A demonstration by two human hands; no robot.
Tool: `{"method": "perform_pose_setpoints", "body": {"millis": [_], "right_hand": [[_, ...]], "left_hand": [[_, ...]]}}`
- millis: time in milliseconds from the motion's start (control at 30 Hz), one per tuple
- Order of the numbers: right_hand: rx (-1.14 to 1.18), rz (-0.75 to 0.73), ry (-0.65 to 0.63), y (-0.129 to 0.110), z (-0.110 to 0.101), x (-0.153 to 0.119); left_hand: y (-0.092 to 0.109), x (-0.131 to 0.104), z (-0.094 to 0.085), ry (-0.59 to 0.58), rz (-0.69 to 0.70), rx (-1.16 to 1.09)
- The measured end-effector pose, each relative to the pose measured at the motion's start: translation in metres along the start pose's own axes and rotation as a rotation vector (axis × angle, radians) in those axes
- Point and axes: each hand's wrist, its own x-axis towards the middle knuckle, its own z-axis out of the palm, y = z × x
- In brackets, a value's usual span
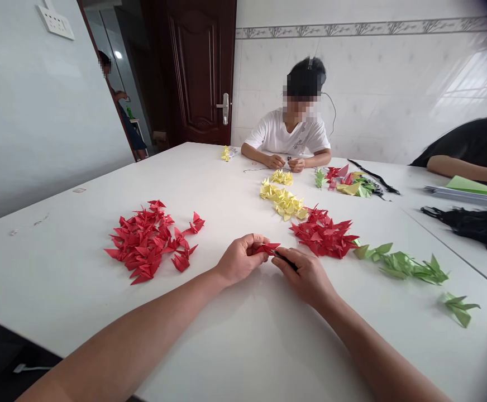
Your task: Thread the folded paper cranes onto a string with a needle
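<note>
Between the thumb and fingers of my left hand (243,258) is a red paper crane (267,248), held a little above the table. My right hand (304,273) is closed around a slim black tool (286,259). The tool's tip meets the crane's right end; its exact kind is hidden by my fingers. To the left lies a loose pile of red paper cranes (145,240). Just beyond my right hand sits a second cluster of red cranes (325,231).
Yellow cranes (285,201) and green cranes (413,267) lie on the white table (210,184). A person in a white shirt (291,134) sits opposite, hands on the table. Another person's dark sleeve (469,139) is at right, near black cords (469,223) and green paper (473,186).
</note>
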Motion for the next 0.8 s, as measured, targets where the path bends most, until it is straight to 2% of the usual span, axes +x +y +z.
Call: {"method": "perform_pose_setpoints", "body": {"millis": [567, 700, 800], "right_hand": [[0.016, 0.030, -0.008, -0.0003, 0.0010, -0.0006], [0.057, 0.122, 0.103, -0.0003, -0.0006, 0.0008], [0.185, 0.216, 0.168, -0.0042, -0.0037, 0.0017]], "left_hand": [[0.0013, -0.0014, -0.0004, -0.002, -0.003, -0.001], [0.0030, -0.0032, -0.0003, -0.002, -0.007, -0.028], [0.0047, -0.0037, -0.0001, -0.036, -0.009, -0.033]]}}
